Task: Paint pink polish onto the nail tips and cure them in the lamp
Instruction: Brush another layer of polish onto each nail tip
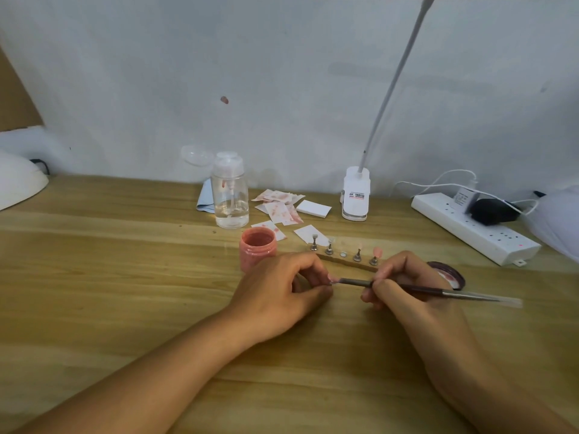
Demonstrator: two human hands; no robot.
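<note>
A nail tip (332, 280) is pinched in the fingertips of the left grip (282, 292), low over the desk (125, 277) near its middle. It is small, partly hidden and looks pinkish. The bristle end of a brush (355, 282) meets it from the right. The right grip (407, 286) holds the brush like a pen, fingers curled round the dark shaft near the ferrule, with the clear handle end pointing out to the right. Both grips are closed on what they hold, and they are near each other but apart.

Just behind the hands lies a holder (344, 262), a narrow strip with small metal pegs in a row. The rightmost peg carries a pink tip (378, 252), and a bare round disc shows at the middle spot. At the strip's left end stands an open jar (258, 247) of pink polish, just behind the left grip. A dark lid (451, 274) with pink inside lies behind the right grip, partly hidden.

Farther back stands a clear pump bottle (230, 195) with a blue cloth (204, 195) behind it. Pink-stained wipes (279, 208) are scattered to its right, next to a clean white pad (313, 208). A white clip lamp (355, 195) stands right of these, its neck rising out of view. A power strip (470, 227) with plugs lies at the right. A white dome (18, 180) is cut off by the left edge.
</note>
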